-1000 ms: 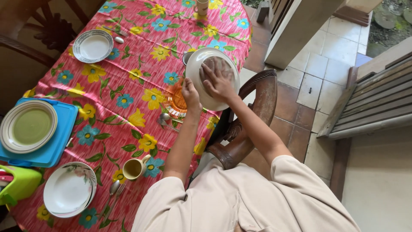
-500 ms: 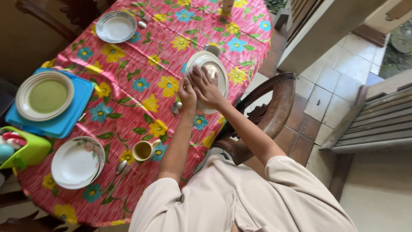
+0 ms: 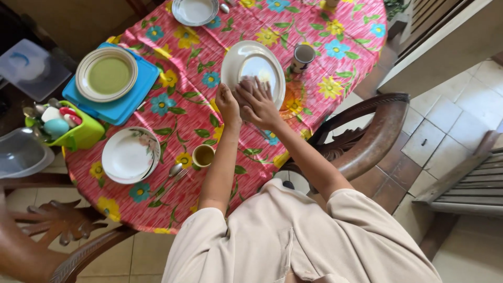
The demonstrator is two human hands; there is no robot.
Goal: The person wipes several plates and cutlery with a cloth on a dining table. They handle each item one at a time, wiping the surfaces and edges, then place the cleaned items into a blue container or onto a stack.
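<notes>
At the desk's near right edge, the left hand (image 3: 228,103) holds the rim of a white plate (image 3: 253,68) tilted over an orange dish, while the right hand (image 3: 257,98), fingers spread flat, presses a cloth to its face. Wiping looks underway; the other plate (image 3: 130,155), cup (image 3: 203,155) and green plate (image 3: 107,74) lie untouched. No labels show.

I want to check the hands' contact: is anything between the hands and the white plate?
Nothing visible. The right hand lies flat on the white plate and the left hand is at its near rim. The mug stands to the side, apart.
</notes>
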